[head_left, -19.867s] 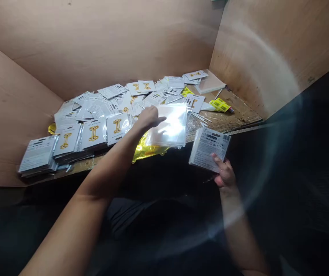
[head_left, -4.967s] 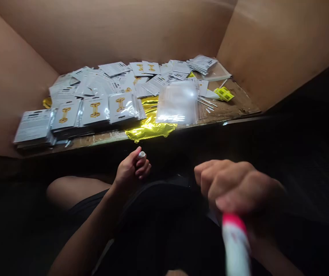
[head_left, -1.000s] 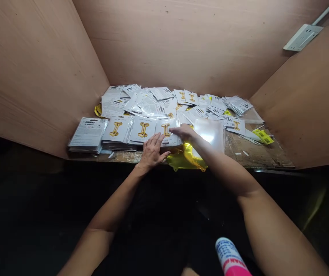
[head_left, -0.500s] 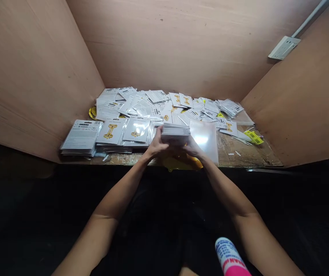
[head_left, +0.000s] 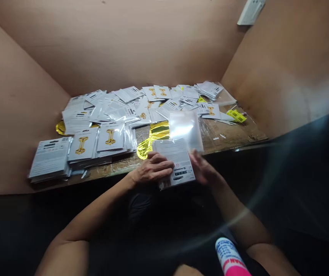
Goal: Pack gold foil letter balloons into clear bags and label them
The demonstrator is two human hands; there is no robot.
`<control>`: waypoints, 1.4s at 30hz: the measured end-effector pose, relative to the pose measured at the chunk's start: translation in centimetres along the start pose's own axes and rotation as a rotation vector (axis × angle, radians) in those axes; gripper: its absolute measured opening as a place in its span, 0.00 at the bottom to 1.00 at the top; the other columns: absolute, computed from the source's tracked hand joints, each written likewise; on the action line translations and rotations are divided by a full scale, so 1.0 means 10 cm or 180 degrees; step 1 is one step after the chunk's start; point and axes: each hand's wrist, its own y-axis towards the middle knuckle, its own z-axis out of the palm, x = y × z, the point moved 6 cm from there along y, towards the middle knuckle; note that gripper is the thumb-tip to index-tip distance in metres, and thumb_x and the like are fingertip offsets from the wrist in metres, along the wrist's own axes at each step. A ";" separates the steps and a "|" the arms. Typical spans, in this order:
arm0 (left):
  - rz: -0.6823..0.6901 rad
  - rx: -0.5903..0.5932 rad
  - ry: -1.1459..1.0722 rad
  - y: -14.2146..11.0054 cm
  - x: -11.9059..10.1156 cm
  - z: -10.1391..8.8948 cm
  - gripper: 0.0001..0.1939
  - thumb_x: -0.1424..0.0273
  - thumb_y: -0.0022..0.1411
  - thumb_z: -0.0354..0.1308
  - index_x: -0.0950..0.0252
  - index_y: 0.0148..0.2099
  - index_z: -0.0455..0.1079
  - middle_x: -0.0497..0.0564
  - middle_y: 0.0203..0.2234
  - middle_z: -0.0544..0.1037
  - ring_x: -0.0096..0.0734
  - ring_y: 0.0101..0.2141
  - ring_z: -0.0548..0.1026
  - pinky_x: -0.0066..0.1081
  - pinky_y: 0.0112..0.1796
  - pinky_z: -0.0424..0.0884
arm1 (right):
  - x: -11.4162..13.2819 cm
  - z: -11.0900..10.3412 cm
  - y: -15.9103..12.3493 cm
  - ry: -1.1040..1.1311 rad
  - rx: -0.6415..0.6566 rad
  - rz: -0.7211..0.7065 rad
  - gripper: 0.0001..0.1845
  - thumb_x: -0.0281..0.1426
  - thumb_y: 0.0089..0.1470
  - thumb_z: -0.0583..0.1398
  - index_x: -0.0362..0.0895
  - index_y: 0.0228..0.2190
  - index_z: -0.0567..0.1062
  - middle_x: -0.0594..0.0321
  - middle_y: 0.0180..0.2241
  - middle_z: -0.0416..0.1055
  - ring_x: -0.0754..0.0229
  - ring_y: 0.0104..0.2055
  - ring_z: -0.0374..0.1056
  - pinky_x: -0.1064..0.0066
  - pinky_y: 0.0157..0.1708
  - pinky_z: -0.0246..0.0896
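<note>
A stack of packaged foil balloon cards point(head_left: 180, 159) is at the table's front edge, its grey printed back facing up and its near end past the edge. My left hand point(head_left: 153, 168) is closed on the stack's left side, fingers lying over the top card. At the right side is my right hand point(head_left: 206, 170), smeared by motion; whether it touches the stack I cannot tell. Just behind lie clear plastic sleeves point(head_left: 186, 128), partly under the stack's far end. Left of them is a shiny gold foil balloon point(head_left: 158, 132).
Piles of packaged cards point(head_left: 109, 138) stand along the left front, and loose cards point(head_left: 130, 94) cover the back. Yellow labels point(head_left: 236, 115) lie at the right. Wooden walls enclose the table point(head_left: 233, 132). A white and pink bottle point(head_left: 229, 255) is low in view.
The stack, held upright between both hands before, is now tilted flat, lower and nearer. My right hand has shifted to its side. The gold foil is uncovered, and the view has turned.
</note>
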 end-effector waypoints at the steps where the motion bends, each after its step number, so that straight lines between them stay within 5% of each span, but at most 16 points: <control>1: 0.0176 0.0135 -0.0005 0.02 -0.01 0.12 0.09 0.70 0.75 0.60 0.53 0.53 0.78 0.51 0.50 0.87 0.40 0.48 0.78 0.42 0.52 0.72 | -0.09 0.00 -0.05 0.0129 -0.0090 -0.0035 0.36 0.61 0.60 0.67 0.47 0.55 0.77 0.50 0.49 0.83 0.41 0.55 0.79 0.48 0.54 0.77; 3: 0.0346 0.0245 0.0022 0.09 0.03 0.31 0.11 0.73 0.74 0.60 0.52 0.54 0.77 0.52 0.52 0.85 0.41 0.50 0.77 0.42 0.54 0.72 | -0.19 -0.07 -0.13 0.0242 -0.0487 -0.0286 0.34 0.53 0.54 0.75 0.47 0.54 0.78 0.52 0.49 0.83 0.41 0.53 0.80 0.48 0.56 0.77; 5: -0.0077 0.0061 0.0083 0.20 0.20 0.41 0.13 0.72 0.73 0.61 0.51 0.55 0.76 0.54 0.54 0.83 0.44 0.55 0.76 0.46 0.58 0.72 | -0.22 -0.20 -0.17 0.0303 -0.0900 -0.0526 0.34 0.50 0.51 0.77 0.48 0.53 0.77 0.53 0.49 0.83 0.41 0.53 0.80 0.46 0.59 0.76; 8: -0.1856 -0.0736 -0.0284 0.28 0.69 0.45 0.14 0.64 0.75 0.59 0.53 0.60 0.70 0.59 0.55 0.79 0.46 0.55 0.77 0.51 0.57 0.75 | -0.17 -0.44 -0.22 0.0351 -0.1500 -0.0865 0.35 0.51 0.51 0.77 0.48 0.52 0.76 0.54 0.51 0.83 0.41 0.55 0.79 0.45 0.61 0.75; 10: -0.2951 -0.1071 -0.1180 0.29 0.89 0.61 0.19 0.54 0.78 0.52 0.56 0.63 0.66 0.60 0.53 0.78 0.45 0.51 0.80 0.49 0.50 0.80 | -0.12 -0.53 -0.23 0.0334 -0.1679 -0.1044 0.35 0.52 0.52 0.76 0.49 0.54 0.75 0.54 0.53 0.81 0.43 0.56 0.79 0.46 0.62 0.74; 12: -0.3349 -0.1022 -0.2118 0.39 0.87 0.85 0.25 0.45 0.76 0.52 0.57 0.62 0.64 0.58 0.51 0.78 0.44 0.49 0.81 0.45 0.47 0.81 | -0.08 -0.56 -0.23 0.0193 -0.1740 -0.1221 0.35 0.51 0.54 0.74 0.49 0.55 0.73 0.54 0.54 0.81 0.44 0.56 0.79 0.47 0.62 0.74; 15: -0.3099 -0.0798 -0.2671 0.61 0.66 1.06 0.30 0.46 0.68 0.65 0.59 0.61 0.64 0.57 0.52 0.79 0.46 0.51 0.80 0.44 0.51 0.80 | -0.06 -0.55 -0.24 -0.0174 -0.1734 -0.1353 0.34 0.50 0.58 0.73 0.50 0.58 0.71 0.54 0.54 0.80 0.46 0.56 0.78 0.48 0.64 0.72; 17: -0.2826 -0.0646 -0.2655 0.73 0.55 1.03 0.30 0.51 0.66 0.68 0.60 0.61 0.65 0.57 0.52 0.79 0.46 0.51 0.80 0.42 0.51 0.80 | -0.05 -0.60 -0.27 -0.0337 -0.1540 -0.1258 0.36 0.51 0.60 0.71 0.51 0.61 0.69 0.53 0.56 0.79 0.45 0.58 0.77 0.47 0.64 0.72; 22: -0.1993 0.0636 -0.0936 0.93 0.46 0.45 0.16 0.60 0.64 0.68 0.58 0.49 0.68 0.50 0.35 0.78 0.38 0.32 0.76 0.34 0.33 0.72 | 0.58 -0.82 -0.64 -0.1839 -0.1767 -0.1842 0.53 0.49 0.48 0.79 0.53 0.68 0.67 0.49 0.66 0.69 0.36 0.73 0.62 0.43 0.71 0.63; 24: -0.1472 0.1278 -0.0169 0.98 0.39 0.24 0.10 0.64 0.65 0.64 0.57 0.44 0.66 0.48 0.30 0.75 0.34 0.25 0.70 0.33 0.29 0.65 | 0.88 -0.66 -0.65 -0.2715 -0.1420 -0.2129 0.52 0.42 0.49 0.80 0.53 0.69 0.67 0.50 0.69 0.67 0.36 0.75 0.59 0.43 0.75 0.56; 26: -0.1080 0.1770 0.0329 0.99 0.33 0.15 0.03 0.67 0.70 0.57 0.58 0.45 0.65 0.49 0.29 0.75 0.34 0.23 0.68 0.34 0.28 0.62 | 0.98 -0.36 -0.49 -0.3399 -0.0627 -0.2155 0.44 0.34 0.56 0.75 0.50 0.69 0.68 0.49 0.67 0.69 0.37 0.71 0.64 0.45 0.73 0.59; 29: -0.0918 0.2313 0.0808 0.96 0.31 0.25 0.04 0.71 0.74 0.51 0.61 0.49 0.64 0.54 0.33 0.79 0.36 0.25 0.72 0.34 0.28 0.62 | 0.85 -0.03 -0.11 -0.4170 0.0085 -0.1710 0.32 0.24 0.61 0.67 0.42 0.64 0.71 0.46 0.55 0.78 0.42 0.57 0.76 0.54 0.59 0.69; 32: -0.1092 0.2492 0.1040 0.89 0.37 0.34 0.03 0.70 0.76 0.51 0.62 0.50 0.64 0.56 0.36 0.80 0.40 0.29 0.77 0.35 0.31 0.67 | 0.64 0.06 0.17 -0.4491 0.0197 -0.1254 0.22 0.20 0.60 0.62 0.40 0.56 0.74 0.50 0.45 0.81 0.49 0.46 0.77 0.64 0.47 0.68; 36: -0.1291 0.1761 0.0827 0.70 0.46 0.07 0.20 0.56 0.70 0.66 0.62 0.54 0.68 0.62 0.46 0.81 0.53 0.48 0.81 0.46 0.51 0.75 | 0.57 -0.01 0.19 -0.4345 0.0243 -0.1429 0.14 0.19 0.58 0.59 0.41 0.45 0.76 0.54 0.39 0.78 0.54 0.38 0.71 0.68 0.40 0.60; 40: -0.2224 -0.0433 0.0055 0.17 0.63 -0.36 0.50 0.43 0.53 0.76 0.60 0.69 0.63 0.66 0.63 0.74 0.61 0.67 0.71 0.56 0.65 0.70 | 0.53 -0.15 0.03 -0.3368 -0.0178 -0.1659 0.06 0.22 0.55 0.61 0.43 0.35 0.75 0.63 0.32 0.72 0.60 0.32 0.63 0.70 0.36 0.56; 42: -0.2619 -0.1447 -0.0764 -0.14 0.62 -0.28 0.57 0.37 0.47 0.76 0.59 0.70 0.63 0.66 0.63 0.75 0.61 0.67 0.73 0.54 0.62 0.74 | 0.41 -0.19 -0.07 -0.2520 -0.0698 -0.1656 0.04 0.27 0.56 0.64 0.43 0.36 0.77 0.66 0.31 0.69 0.62 0.32 0.62 0.71 0.35 0.56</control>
